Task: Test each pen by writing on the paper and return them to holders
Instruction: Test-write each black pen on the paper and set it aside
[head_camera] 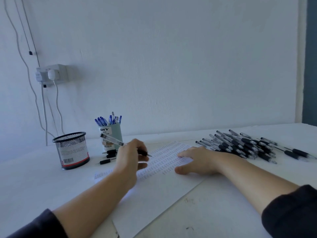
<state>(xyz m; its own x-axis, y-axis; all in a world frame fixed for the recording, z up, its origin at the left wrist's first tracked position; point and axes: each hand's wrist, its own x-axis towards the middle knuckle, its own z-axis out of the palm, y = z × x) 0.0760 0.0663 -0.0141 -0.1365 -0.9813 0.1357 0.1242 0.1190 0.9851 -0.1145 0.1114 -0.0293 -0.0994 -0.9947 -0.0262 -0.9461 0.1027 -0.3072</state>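
The left hand (pixel 132 155) grips 1 pen (pixel 120 143), tip over the paper (pixel 159 182) on the bench (pixel 34 182). The right hand (pixel 197 160) lies flat, fingers spread, on the paper. 2 holders: a mesh cup (pixel 71 150), a blue-pen cup (pixel 111 134). The pen pile (pixel 243 145) is too many to count.

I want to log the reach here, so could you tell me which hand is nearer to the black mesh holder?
Left. The left hand, gripping a pen, is just right of the black mesh holder; the right hand rests farther right on the paper.
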